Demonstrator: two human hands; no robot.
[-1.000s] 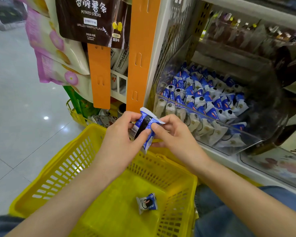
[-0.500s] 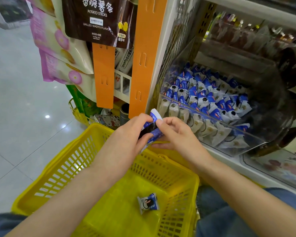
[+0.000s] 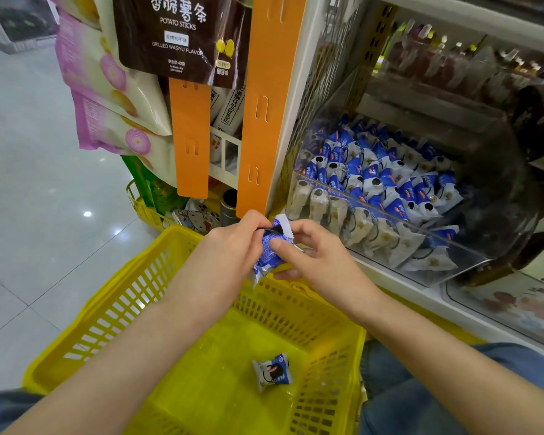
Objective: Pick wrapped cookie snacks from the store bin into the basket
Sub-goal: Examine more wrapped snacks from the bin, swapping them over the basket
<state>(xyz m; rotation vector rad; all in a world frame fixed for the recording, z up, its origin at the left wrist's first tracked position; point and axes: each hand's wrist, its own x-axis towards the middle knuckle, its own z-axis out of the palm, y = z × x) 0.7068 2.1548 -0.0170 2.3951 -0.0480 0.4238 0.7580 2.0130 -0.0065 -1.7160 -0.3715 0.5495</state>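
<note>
Cookie packet (image 3: 272, 249) was held above the far rim of the yellow basket (image 3: 107, 312), with the left hand (image 3: 230, 249) pinching its top edge and the right hand (image 3: 318, 255) pinching its middle. A second packet (image 3: 272, 372) lay on the basket floor at 6 o'clock from the hands. The clear bin (image 3: 387, 213) of packets stood at 2 o'clock.
</note>
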